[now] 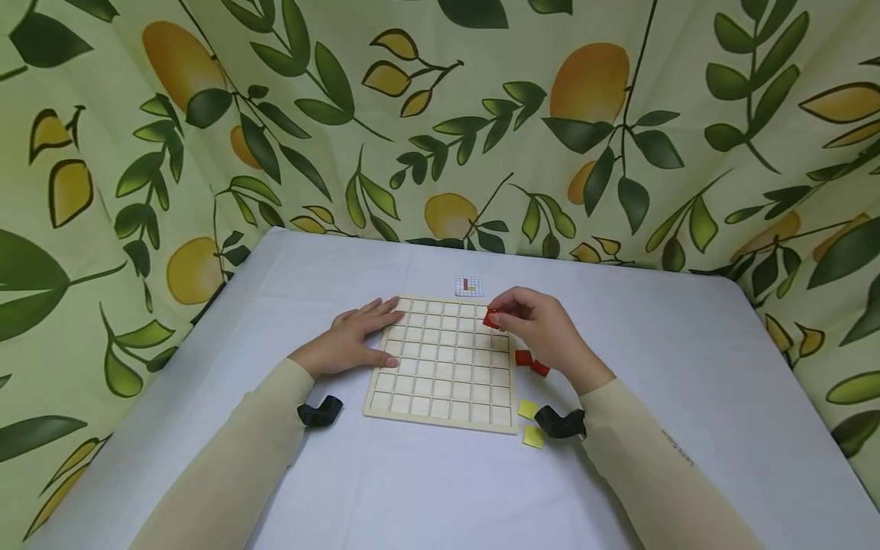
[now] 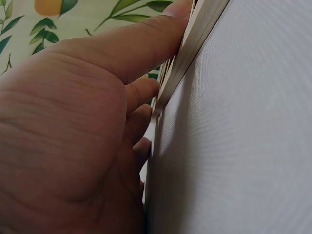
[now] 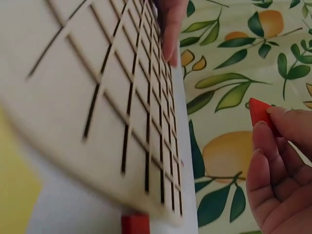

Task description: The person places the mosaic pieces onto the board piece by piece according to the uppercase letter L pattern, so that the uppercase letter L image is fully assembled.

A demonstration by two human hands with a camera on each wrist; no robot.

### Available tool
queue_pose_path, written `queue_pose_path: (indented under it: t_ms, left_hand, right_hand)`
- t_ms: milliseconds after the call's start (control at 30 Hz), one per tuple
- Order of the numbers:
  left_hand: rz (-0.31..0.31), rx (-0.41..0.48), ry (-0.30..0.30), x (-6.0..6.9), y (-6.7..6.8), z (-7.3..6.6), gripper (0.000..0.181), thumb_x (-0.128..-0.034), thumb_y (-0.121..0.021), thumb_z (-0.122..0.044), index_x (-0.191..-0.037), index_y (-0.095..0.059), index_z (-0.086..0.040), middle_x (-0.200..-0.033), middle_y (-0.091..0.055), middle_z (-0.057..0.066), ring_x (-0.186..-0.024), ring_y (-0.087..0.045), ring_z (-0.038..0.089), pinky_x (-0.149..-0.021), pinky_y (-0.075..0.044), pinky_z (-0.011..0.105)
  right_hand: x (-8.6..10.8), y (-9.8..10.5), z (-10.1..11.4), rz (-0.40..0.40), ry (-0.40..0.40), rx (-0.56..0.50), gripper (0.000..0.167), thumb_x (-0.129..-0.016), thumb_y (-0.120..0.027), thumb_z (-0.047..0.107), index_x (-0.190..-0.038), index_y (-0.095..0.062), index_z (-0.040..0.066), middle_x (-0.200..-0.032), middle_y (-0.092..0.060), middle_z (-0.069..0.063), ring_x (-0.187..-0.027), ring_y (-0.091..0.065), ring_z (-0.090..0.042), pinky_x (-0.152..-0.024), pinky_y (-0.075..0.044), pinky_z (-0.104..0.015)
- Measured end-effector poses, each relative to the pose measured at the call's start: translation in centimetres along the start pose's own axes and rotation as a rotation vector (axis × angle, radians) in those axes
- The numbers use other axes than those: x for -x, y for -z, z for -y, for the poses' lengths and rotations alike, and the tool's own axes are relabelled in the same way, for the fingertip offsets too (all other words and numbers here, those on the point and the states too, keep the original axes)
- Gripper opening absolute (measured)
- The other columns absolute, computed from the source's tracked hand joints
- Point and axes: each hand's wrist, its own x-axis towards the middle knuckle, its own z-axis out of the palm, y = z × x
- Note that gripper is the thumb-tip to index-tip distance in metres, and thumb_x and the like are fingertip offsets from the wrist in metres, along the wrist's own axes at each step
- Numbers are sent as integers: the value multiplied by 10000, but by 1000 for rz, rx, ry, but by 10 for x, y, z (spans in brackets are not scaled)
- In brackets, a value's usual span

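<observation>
A square wooden grid board [image 1: 440,367] lies flat on the white-covered table. My left hand [image 1: 351,340] rests on the board's left edge with its fingers spread; in the left wrist view the thumb [image 2: 141,44] lies on the board's rim. Over the upper right corner of the board, my right hand [image 1: 543,325] pinches a red square tile [image 1: 491,318] between thumb and fingers. The right wrist view shows this red tile [image 3: 262,116] held up with one corner pointing out. Two more red tiles [image 1: 524,357] lie beside the board's right edge, under the right hand.
Two yellow tiles [image 1: 532,436] lie near the board's lower right corner, close to the black wrist camera [image 1: 560,422]. Behind the board is a small pattern card [image 1: 469,286] with a printed grid and red and yellow marks. A leaf-and-fruit curtain [image 1: 447,137] hangs behind the table.
</observation>
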Motion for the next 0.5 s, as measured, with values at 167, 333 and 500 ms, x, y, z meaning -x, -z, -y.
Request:
queue_pose_path:
  t_ms: [167, 333, 500]
  left_hand:
    - [4, -1, -3, 0, 1, 0, 968, -903, -892, -477, -1696, -426, -173, -1796, -186, -44, -1660, -41, 252, -1277, -23, 576]
    - [8, 6, 8, 0, 1, 0, 973, -902, -886, -497, -1698, -423, -182, -1797, -181, -56, -1660, -36, 238, -1279, -21, 568]
    - [8, 1, -1, 0, 1, 0, 975, -901, -878, -520, -1698, -423, -191, -1795, -182, -66, -1659, -40, 226, -1279, -26, 563]
  right_hand:
    - [-19, -14, 11, 20, 19, -55, 132, -1071, -723, 84, -1199, -750, 67, -1090, -761, -60, -975, -720, -257, -898, -597, -360]
    - [-36, -29, 15, 31, 15, -108, 109, -1070, -731, 109, -1168, -750, 65, -1075, -754, -72, -983, -704, -312, -921, -585, -496]
    - [-50, -44, 15, 47, -20, -121, 81, -1064, -744, 132, -1124, -758, 80, -1053, -756, -63, -986, -694, -290, -934, -569, -514]
